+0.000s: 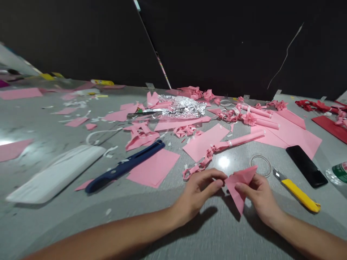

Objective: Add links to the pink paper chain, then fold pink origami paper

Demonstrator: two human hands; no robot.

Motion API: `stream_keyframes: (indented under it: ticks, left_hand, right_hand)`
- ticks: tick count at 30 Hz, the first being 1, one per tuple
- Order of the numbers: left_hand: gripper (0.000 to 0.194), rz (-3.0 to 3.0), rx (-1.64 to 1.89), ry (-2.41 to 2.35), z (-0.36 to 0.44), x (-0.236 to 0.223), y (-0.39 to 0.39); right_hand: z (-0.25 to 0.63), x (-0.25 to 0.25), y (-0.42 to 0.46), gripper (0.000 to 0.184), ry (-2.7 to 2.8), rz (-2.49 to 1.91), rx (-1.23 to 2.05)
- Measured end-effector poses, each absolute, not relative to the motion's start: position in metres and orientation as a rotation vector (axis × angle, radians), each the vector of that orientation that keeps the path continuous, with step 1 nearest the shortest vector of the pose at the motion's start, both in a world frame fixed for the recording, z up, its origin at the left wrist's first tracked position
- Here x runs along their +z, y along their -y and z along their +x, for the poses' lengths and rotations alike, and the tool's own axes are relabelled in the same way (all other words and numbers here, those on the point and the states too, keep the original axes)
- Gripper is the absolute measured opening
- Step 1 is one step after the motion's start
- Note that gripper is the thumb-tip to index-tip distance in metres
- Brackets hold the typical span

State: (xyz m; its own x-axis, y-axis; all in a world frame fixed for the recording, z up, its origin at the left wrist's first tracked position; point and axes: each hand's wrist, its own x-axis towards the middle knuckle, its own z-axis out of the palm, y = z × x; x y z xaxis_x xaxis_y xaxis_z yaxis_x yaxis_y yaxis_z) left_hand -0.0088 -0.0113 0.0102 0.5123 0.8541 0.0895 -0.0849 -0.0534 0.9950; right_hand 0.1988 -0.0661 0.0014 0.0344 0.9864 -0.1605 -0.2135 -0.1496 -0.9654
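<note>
A folded piece of pink paper [238, 187] is held up just above the grey surface, one pointed corner hanging down. My right hand [261, 195] grips its right side, thumb pressed flat on the near face and the other fingers behind. My left hand [202, 189] is closed in a pinch at the paper's left corner, thumb and forefinger on its edge. Just beyond my hands lie a pink paper chain [202, 162] and a loop of thin white ring [260, 164]. Right of my right hand rests a yellow utility knife [300, 195] with its blade end pointing toward the ring.
A black phone [306, 166] and a bottle [340, 173] are at the right. Leftward lie pink sheets [155, 168], a long dark blue tool [126, 166] and a white flat object [56, 173]. Crumpled foil [187, 106] and paper scraps spread before a black wall [217, 47].
</note>
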Motion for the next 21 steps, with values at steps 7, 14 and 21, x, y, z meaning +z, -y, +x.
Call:
stream_keyframes:
  ticks: [7,14,21]
  left_hand:
    - [0.024,1.713,0.932,-0.762,-0.007,0.012,0.008]
    - [0.036,1.703,0.907,-0.776,-0.010,0.018,0.006]
    - [0.028,1.415,1.046,-0.903,-0.012,0.016,0.009]
  right_hand:
    - [0.196,0.011,0.072,0.040,1.091,-1.072,1.457]
    - [0.198,0.012,0.067,0.057,1.040,-0.915,1.635]
    - [0.200,0.012,0.064,0.028,0.887,-1.024,1.454]
